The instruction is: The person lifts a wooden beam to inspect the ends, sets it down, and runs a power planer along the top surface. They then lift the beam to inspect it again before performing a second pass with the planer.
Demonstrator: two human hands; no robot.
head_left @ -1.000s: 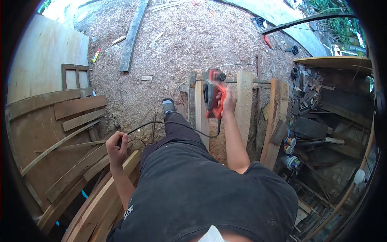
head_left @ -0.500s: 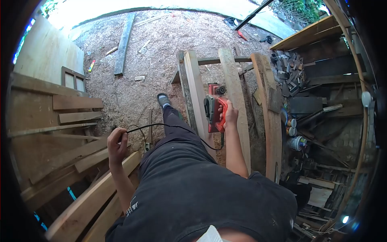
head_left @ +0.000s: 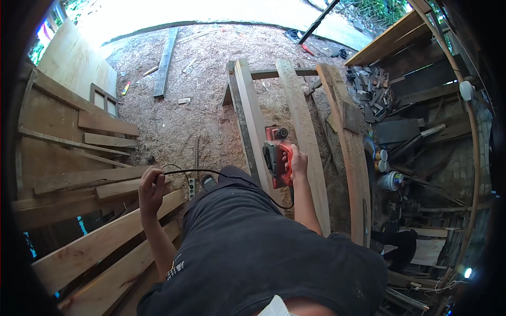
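My right hand [head_left: 299,161] is wrapped round the rear handle of a red and black electric planer [head_left: 274,164]. The planer is over a narrow pale plank [head_left: 249,100] that runs away from me; whether its sole touches the wood cannot be made out. From the planer's back end a black power cord [head_left: 196,170] loops past my waist. My left hand [head_left: 151,185], held out to the left, is closed on that cord and keeps it off the plank.
Two more boards, a pale one [head_left: 296,105] and a wider brown one [head_left: 345,137], lie parallel on the trestle [head_left: 269,74]. Stacked planks [head_left: 100,239] stand close on my left. Wood offcuts [head_left: 371,87] and paint cans [head_left: 389,180] are at right. Shavings cover the ground.
The planer has come back a little toward my body along the plank. My outstretched foot has drawn in close to me. My left hand still grips the cord.
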